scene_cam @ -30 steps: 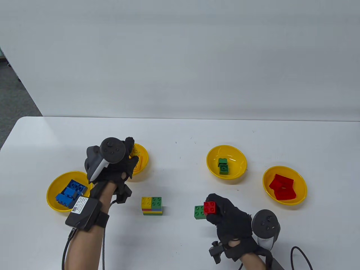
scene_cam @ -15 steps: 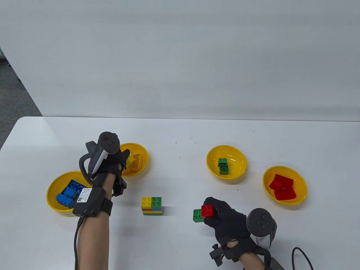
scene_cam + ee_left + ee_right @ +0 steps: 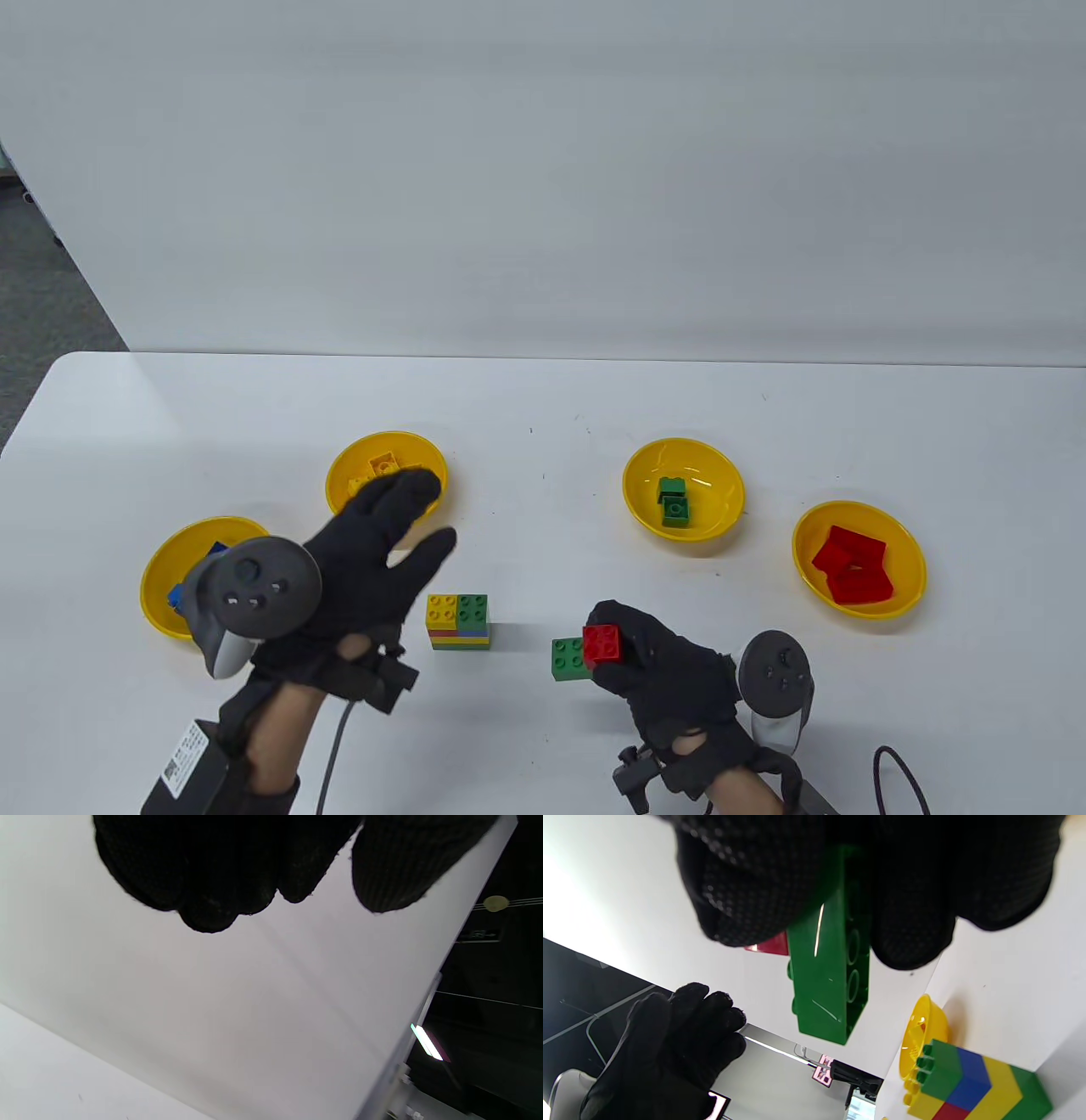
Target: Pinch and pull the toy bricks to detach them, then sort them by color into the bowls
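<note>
Near table (image 3: 764, 399) front edge — right hand (image 3: 670, 671) grips bricks (image 3: 585, 652).

No legible text found. The white label (image 3: 176, 761) on the black wrist box (image 3: 188, 777) is too small to read.

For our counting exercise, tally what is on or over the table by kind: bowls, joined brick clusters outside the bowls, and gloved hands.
Yellow bowls: 4
Brick clusters outside bowls: 2
Gloved hands: 2
Total: 8
</note>
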Tool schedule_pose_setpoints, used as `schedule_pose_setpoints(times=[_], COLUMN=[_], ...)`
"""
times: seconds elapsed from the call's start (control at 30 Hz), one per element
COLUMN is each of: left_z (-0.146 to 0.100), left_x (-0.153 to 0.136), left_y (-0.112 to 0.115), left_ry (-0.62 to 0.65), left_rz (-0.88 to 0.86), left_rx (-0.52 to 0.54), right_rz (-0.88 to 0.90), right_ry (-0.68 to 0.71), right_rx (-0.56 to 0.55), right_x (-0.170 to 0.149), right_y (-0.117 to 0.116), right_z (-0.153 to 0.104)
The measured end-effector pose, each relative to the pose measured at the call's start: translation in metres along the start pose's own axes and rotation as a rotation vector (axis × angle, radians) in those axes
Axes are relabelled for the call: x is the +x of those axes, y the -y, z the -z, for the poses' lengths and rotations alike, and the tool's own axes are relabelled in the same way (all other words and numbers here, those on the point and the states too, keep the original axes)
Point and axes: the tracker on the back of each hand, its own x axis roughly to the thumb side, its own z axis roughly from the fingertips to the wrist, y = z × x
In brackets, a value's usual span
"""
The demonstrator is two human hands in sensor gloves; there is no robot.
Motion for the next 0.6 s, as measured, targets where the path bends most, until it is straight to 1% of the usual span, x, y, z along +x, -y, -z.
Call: schedule_pose_setpoints(times=[0.03,0.07,0.13,0.17,0.2,0.23,0.27,0.43,0.53,0.6], left_z=[-0.009,-0.015,-0.028,-0.032,-0.036,-0.040,-0.042,-0.043,-0.045,-0.046], left_x=[0.000,-0.002,-0.011,-0.015,-0.022,-0.027,-0.031,-0.038,-0.042,-0.044], left_y=[0.017,0.027,0.061,0.070,0.084,0.096,0.103,0.111,0.112,0.112], left_ry=[0.019,0.020,0.009,0.004,-0.006,-0.022,-0.020,-0.023,-0.024,-0.045], left_rz=[-0.054,-0.075,-0.147,-0.167,-0.203,-0.220,-0.197,-0.159,-0.132,-0.128], left_rx=[-0.062,-0.096,-0.183,-0.210,-0.244,-0.254,-0.262,-0.358,-0.379,-0.407], right_rz=[0.038,0.049,0.096,0.108,0.127,0.135,0.128,0.106,0.033,-0.038], right_ry=[-0.004,-0.005,-0.013,-0.017,-0.028,-0.040,-0.047,-0.045,-0.039,-0.015], right_rx=[0.009,0.012,0.032,0.040,0.048,0.049,0.053,0.125,0.152,0.189], right_x=[0.000,-0.001,-0.002,-0.002,-0.003,-0.004,-0.005,-0.010,-0.012,-0.010], right_y=[-0.002,-0.002,-0.006,-0.008,-0.010,-0.013,-0.016,-0.031,-0.037,-0.040], right_z=[0.000,-0.001,-0.002,-0.002,-0.003,-0.004,-0.004,-0.006,-0.008,-0.009])
